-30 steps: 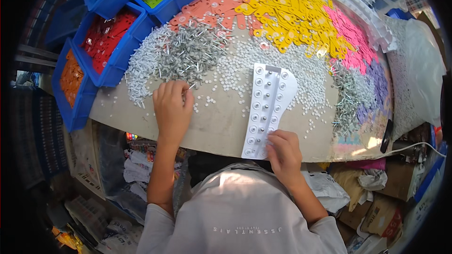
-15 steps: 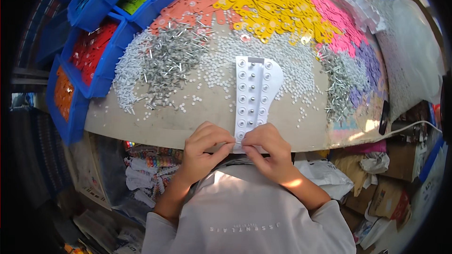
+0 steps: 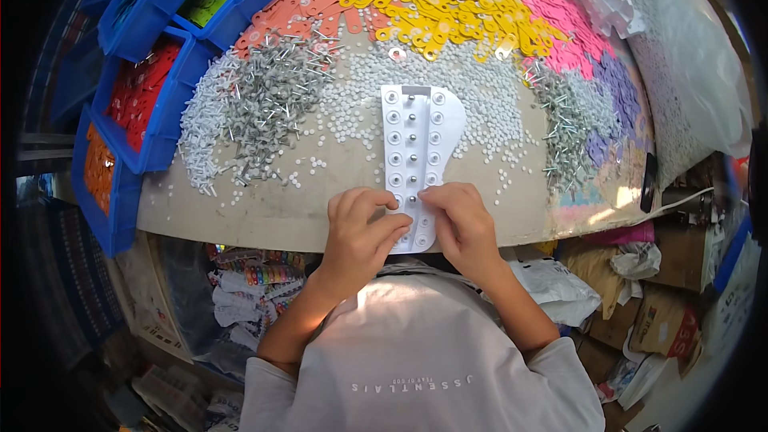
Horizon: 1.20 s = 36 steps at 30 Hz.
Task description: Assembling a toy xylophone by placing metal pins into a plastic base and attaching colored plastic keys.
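Head view: a white paddle-shaped plastic fixture (image 3: 451,124), with round-headed metal pins (image 3: 412,158) down its central channel, is seen lying on the tabletop (image 3: 272,208), with loose white discs (image 3: 488,96) spread beyond it and metal-shank rivets (image 3: 268,100) heaped to its left. Its lower left part is covered by the left hand (image 3: 364,228), thumb and forefinger narrowed, and its lower right edge is met by the bent fingers of the right hand (image 3: 464,228); whether a small part is pinched in either cannot be told. The fixture is judged light, stiff and rather slippery, best held by its long edges.
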Each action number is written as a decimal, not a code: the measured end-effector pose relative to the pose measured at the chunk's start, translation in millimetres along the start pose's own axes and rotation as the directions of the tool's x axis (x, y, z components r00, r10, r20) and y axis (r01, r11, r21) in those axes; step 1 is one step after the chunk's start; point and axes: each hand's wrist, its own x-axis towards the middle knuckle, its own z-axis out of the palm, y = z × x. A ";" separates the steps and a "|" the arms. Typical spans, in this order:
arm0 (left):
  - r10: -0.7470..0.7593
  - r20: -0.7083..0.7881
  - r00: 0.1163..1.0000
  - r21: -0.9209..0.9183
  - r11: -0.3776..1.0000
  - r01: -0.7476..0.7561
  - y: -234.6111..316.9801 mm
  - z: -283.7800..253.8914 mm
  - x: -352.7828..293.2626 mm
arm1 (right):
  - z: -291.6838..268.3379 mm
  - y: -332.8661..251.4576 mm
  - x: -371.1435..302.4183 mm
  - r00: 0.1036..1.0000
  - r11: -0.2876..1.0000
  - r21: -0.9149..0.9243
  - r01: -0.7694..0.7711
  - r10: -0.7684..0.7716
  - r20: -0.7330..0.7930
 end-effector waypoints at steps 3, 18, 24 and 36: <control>0.028 0.052 0.998 0.039 0.999 -0.031 3.0 -0.5 -3.2 | 1.9 1.4 0.1 0.999 0.999 -0.026 0.031 -0.031 0.006; 0.355 0.191 0.915 0.263 0.880 -0.396 -3.9 -7.2 -25.0 | 4.0 2.4 0.8 0.995 0.994 -0.070 0.084 -0.088 -0.049; -0.020 -0.142 0.990 -0.028 0.999 0.016 -31.1 -33.9 67.4 | -17.0 22.5 25.9 0.972 0.986 -0.140 0.088 -0.115 -0.205; -0.018 0.185 0.983 0.212 0.977 -0.022 -59.1 -1.6 144.1 | -51.3 86.9 156.1 0.997 0.881 -0.470 0.050 -0.073 -0.032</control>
